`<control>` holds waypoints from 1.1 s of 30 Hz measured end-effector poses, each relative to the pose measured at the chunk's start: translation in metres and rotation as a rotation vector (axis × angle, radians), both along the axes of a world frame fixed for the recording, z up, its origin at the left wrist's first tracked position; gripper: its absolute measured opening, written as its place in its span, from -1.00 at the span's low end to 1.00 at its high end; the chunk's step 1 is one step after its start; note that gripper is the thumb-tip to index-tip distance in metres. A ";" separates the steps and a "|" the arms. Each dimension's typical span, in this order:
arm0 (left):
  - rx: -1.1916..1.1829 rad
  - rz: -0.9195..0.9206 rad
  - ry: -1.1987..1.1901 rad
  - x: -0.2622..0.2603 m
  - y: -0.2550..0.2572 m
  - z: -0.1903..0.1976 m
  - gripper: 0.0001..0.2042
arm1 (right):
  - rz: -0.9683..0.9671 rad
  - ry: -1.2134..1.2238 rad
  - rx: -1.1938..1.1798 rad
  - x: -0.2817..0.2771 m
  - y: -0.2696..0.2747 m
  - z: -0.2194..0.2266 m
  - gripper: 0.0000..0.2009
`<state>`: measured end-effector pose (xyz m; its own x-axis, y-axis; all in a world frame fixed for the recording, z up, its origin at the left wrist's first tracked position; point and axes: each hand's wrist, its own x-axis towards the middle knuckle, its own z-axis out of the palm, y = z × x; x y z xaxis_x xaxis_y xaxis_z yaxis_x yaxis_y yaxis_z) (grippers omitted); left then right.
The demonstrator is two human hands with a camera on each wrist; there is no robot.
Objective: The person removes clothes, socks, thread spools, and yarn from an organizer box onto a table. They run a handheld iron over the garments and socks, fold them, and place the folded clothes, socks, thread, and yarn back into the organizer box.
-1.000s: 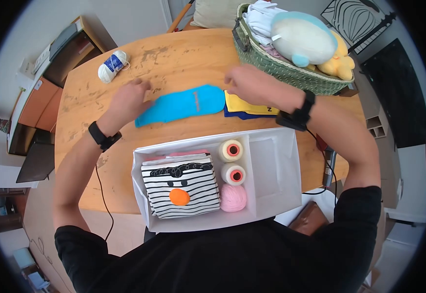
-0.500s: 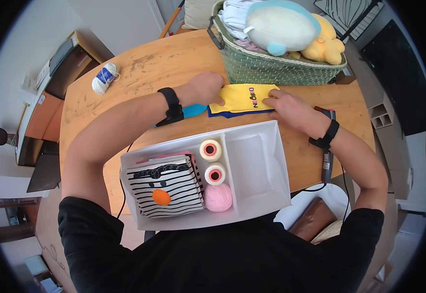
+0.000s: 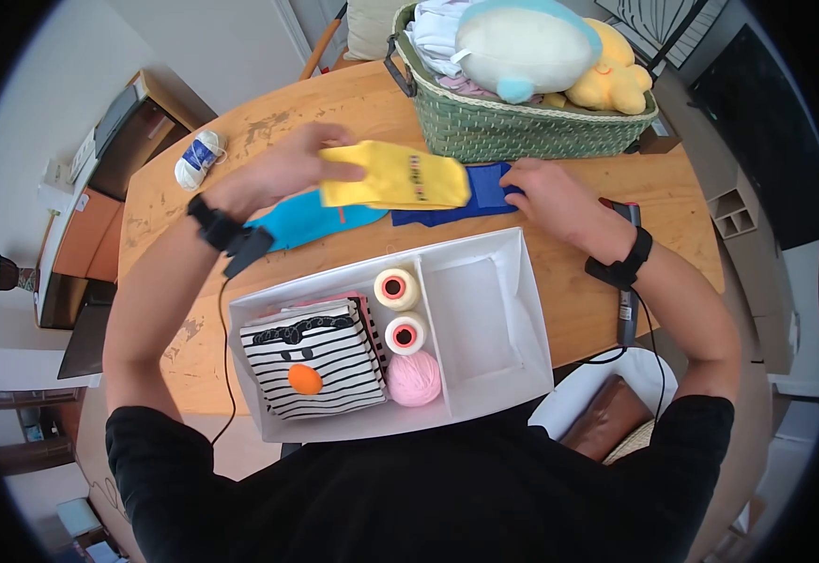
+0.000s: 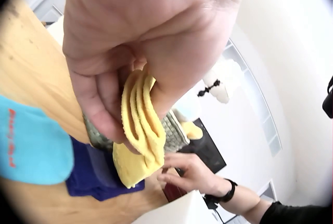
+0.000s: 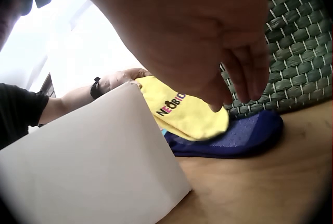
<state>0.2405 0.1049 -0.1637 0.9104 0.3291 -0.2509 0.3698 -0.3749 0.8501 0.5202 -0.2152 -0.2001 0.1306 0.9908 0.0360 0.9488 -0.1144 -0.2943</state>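
Note:
My left hand (image 3: 285,169) pinches one end of a yellow sock (image 3: 395,175) with lettering, between thumb and fingers. In the left wrist view its folded layers (image 4: 139,115) show edge-on in the grip. The yellow sock's far end overlaps a navy blue sock (image 5: 255,133) that lies flat on the table. My right hand (image 3: 555,202) is over the right end of the navy sock, fingers loosely bent and holding nothing. Flat on the table under the left forearm side lies a light blue sock (image 4: 34,143) with red lettering, partly covered in the head view.
Nearest my body stands a white divided box (image 3: 484,319) with folded striped cloth (image 3: 320,361), two thread spools and a pink yarn ball (image 3: 413,378). Behind the socks is a green woven basket (image 3: 522,136) with plush toys. White yarn (image 3: 200,159) lies far left; a dark handheld tool (image 3: 627,314) lies right.
The left hand went from the light blue sock to the yellow one and has drawn it leftward, uncovering the navy sock. The right hand has let go of the yellow sock's right end.

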 end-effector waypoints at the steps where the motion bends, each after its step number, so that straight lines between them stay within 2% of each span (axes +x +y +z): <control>1: 0.006 0.061 0.017 -0.023 0.011 0.002 -0.46 | -0.002 -0.007 0.001 -0.001 0.001 -0.003 -0.76; 3: -0.016 0.090 0.083 -0.073 0.044 -0.014 -0.48 | 0.123 -0.035 -0.011 -0.003 0.005 -0.016 -0.64; 4: 0.026 0.122 0.161 -0.099 0.058 -0.023 -0.50 | 0.119 -0.040 -0.013 -0.003 0.007 -0.021 -0.64; 6: 0.063 0.156 0.231 -0.137 0.071 -0.035 -0.52 | 0.270 -0.171 0.024 -0.004 0.013 -0.028 -0.45; 8: -0.001 0.229 0.355 -0.158 0.072 -0.040 -0.56 | 0.297 -0.181 -0.022 -0.008 0.022 -0.028 -0.37; 9: -0.009 0.237 0.349 -0.163 0.075 -0.044 -0.56 | 0.322 -0.185 -0.062 -0.009 0.027 -0.027 -0.29; 12: 0.101 0.210 0.404 -0.164 0.065 -0.041 -0.56 | 0.408 -0.267 -0.008 -0.015 0.040 -0.026 -0.25; 13: 0.299 0.165 0.361 -0.160 0.062 -0.041 -0.54 | 0.418 -0.271 -0.013 -0.018 0.045 -0.023 -0.25; 14: 0.496 0.118 0.318 -0.157 0.059 -0.042 -0.52 | 0.414 -0.272 -0.116 -0.023 0.051 -0.020 -0.27; 15: 0.490 0.124 0.318 -0.156 0.058 -0.046 -0.52 | 0.409 -0.272 -0.219 -0.026 0.056 -0.018 -0.29; 17: 0.762 0.099 0.042 -0.153 0.053 -0.051 -0.51 | 0.450 -0.315 -0.208 -0.025 0.061 -0.019 -0.33; 19: 0.769 0.110 0.029 -0.146 0.046 -0.046 -0.53 | 0.486 -0.356 -0.193 -0.026 0.067 -0.019 -0.38; 21: 0.781 0.117 0.015 -0.133 0.037 -0.037 -0.55 | 0.524 -0.435 -0.217 -0.032 0.075 -0.016 -0.50; 23: 0.791 -0.028 -0.101 -0.116 0.029 -0.029 -0.55 | 0.548 -0.424 -0.163 -0.036 0.082 -0.018 -0.55; 24: 0.789 -0.028 -0.097 -0.104 0.023 -0.023 -0.55 | 0.571 -0.414 -0.110 -0.038 0.085 -0.020 -0.58; 26: 0.956 -0.321 -0.216 -0.070 0.004 -0.010 -0.54 | 0.572 -0.416 -0.108 -0.038 0.089 -0.026 -0.60; 28: 1.071 -0.528 -0.411 -0.029 -0.013 -0.017 -0.57 | 0.571 -0.421 -0.105 -0.039 0.093 -0.032 -0.62; 30: 1.105 -0.667 -0.388 0.011 -0.038 -0.024 -0.61 | 0.603 -0.450 -0.031 -0.037 0.095 -0.038 -0.67; 31: 1.104 -0.672 -0.389 0.026 -0.047 -0.031 -0.61 | 0.598 -0.448 -0.030 -0.035 0.093 -0.042 -0.67; 33: 1.249 -0.810 -0.223 0.046 -0.060 -0.049 -0.68 | 0.572 -0.419 0.019 -0.031 0.089 -0.049 -0.66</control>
<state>0.2861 0.0448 -0.2129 0.9260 -0.3760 -0.0327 -0.3765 -0.9138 -0.1522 0.4891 -0.1264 -0.2488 -0.4389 0.8984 -0.0127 0.8922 0.4375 0.1120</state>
